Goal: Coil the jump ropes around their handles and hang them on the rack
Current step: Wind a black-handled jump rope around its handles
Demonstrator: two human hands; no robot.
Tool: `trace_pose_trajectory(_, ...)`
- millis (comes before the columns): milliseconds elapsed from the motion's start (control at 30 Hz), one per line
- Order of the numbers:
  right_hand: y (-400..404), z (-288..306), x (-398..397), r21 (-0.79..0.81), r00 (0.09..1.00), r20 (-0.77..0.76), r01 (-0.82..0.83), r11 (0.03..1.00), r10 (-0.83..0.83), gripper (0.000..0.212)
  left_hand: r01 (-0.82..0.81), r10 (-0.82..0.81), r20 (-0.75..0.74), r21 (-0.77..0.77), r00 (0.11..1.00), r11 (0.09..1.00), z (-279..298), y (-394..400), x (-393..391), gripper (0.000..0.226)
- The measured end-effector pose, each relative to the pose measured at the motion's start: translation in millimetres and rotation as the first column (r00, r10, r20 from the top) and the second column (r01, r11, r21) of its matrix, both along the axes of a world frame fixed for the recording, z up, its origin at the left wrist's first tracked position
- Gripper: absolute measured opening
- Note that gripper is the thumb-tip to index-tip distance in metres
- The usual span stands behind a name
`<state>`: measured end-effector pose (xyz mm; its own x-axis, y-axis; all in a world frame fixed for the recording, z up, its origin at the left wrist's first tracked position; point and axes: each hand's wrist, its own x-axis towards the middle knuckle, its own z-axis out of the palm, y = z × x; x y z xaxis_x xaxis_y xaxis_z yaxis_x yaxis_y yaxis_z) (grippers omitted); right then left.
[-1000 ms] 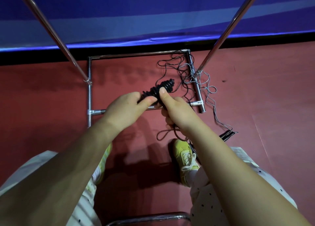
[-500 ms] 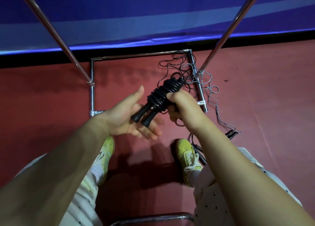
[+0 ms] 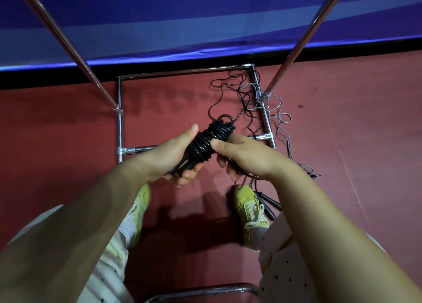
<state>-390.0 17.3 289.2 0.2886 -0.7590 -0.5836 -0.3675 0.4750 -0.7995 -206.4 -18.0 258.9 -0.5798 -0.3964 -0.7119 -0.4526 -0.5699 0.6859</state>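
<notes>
A black jump rope [image 3: 206, 143] is wound in tight coils around its two handles, with a small loop sticking out at the far end. My left hand [image 3: 169, 156] grips the handle ends from the left, thumb along the coil. My right hand [image 3: 242, 156] pinches the coil from the right with thumb and fingers. The bundle is held above the red floor, over the metal rack's base frame [image 3: 119, 120].
Loose black and grey ropes [image 3: 258, 97] lie tangled around the rack's right post [image 3: 306, 37]. Two more black handles [image 3: 267, 204] lie beside my right shoe [image 3: 249, 209]. The left post [image 3: 61, 42] slants up. A chrome bar [image 3: 201, 291] sits near my knees.
My left hand, open under the handle ends half a second ago, has closed around them. The coiled bundle has shifted slightly and my right hand now pinches its middle.
</notes>
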Motion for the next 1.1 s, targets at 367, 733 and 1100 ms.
trace_pose_trajectory(367,-1.5,-9.8,6.0,-0.107,0.946,-0.32,0.007,0.994,-0.041,0.048,-0.103,0.147,0.23,-0.191,0.962,0.976,5.1,2.6,-5.9,0.071)
trace_pose_trajectory(733,1.3,-8.3,19.9,0.008,0.956,-0.096,0.28,0.96,-0.278,0.053,-0.035,0.163,0.31,-0.379,0.937,0.925,2.3,-3.8,-1.1,0.052)
trace_pose_trajectory(1100,-0.6,-5.5,20.0,-0.21,0.948,-0.037,0.301,0.93,-0.315,0.027,-0.123,0.175,0.129,-0.338,0.976,0.933,10.7,-8.8,5.4,0.067)
